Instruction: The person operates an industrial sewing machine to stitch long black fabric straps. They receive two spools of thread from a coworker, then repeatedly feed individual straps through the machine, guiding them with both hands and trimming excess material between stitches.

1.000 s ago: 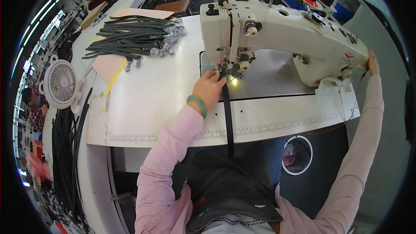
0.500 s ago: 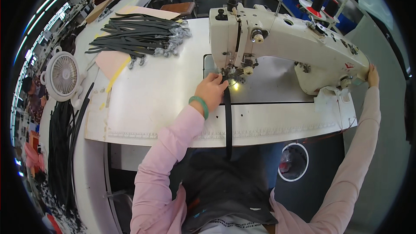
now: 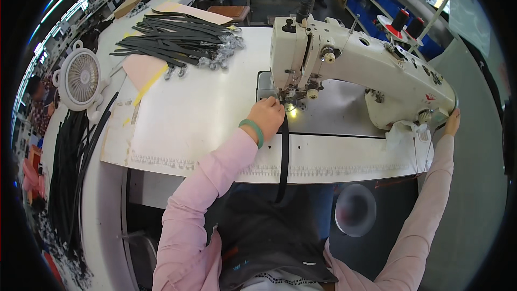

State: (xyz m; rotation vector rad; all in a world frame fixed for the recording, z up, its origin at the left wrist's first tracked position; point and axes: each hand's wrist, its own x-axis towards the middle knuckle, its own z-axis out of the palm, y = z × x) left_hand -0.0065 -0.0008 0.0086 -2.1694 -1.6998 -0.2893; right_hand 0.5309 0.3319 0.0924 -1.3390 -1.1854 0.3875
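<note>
At the white sewing machine [image 3: 355, 54], my left hand [image 3: 265, 120], with a green bangle at the wrist, pinches a black strap [image 3: 284, 156] right by the presser foot. The strap runs toward me across the table and hangs over its front edge. My fingers partly cover the strap's far end under the needle area, where a small lamp glows. My right hand [image 3: 453, 123] reaches to the machine's far right end, its fingers curled against the handwheel [image 3: 456, 101]; part of the fingers is hidden behind the machine.
Black straps with clear-wrapped ends [image 3: 177, 40] lie in a pile at the back left. A white fan [image 3: 82, 78] stands at the left, above a hanging bundle of black straps [image 3: 67, 178]. Thread cones [image 3: 400, 20] stand behind the machine. A round bin [image 3: 355, 210] sits below the table.
The whole view has shifted slightly. My right hand has moved down along the machine's right end, toward me. My left hand stays at the presser foot with the strap.
</note>
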